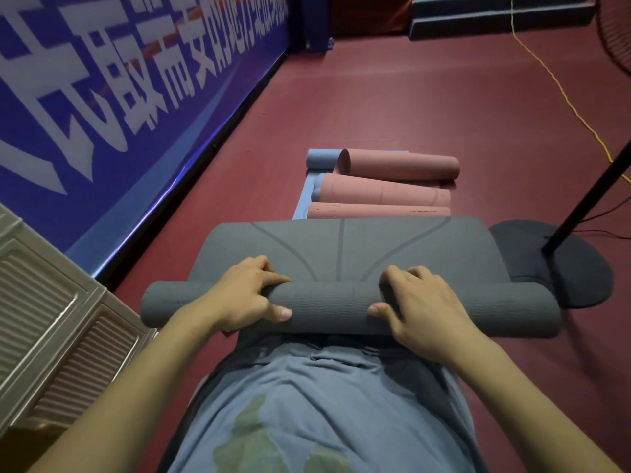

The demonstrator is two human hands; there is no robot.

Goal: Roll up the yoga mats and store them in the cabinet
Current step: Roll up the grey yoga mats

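A grey yoga mat [341, 247] lies on the red floor in front of me, its near end wound into a thick roll [331, 307]. My left hand [249, 295] grips the roll left of centre, fingers curled over the top and thumb on the near side. My right hand [420, 302] grips it right of centre the same way. Beyond the grey mat lies a pink mat [392, 179] with a blue underside, partly rolled and bunched into loose folds. A beige louvred cabinet [58, 332] stands at the lower left.
A blue banner wall [119, 97] runs along the left. A fan's black round base [560, 264] and slanted pole [590, 196] stand right of the mat, touching its edge. A yellow cord [560, 90] trails across the floor at right. Dark steps [495, 15] lie far back.
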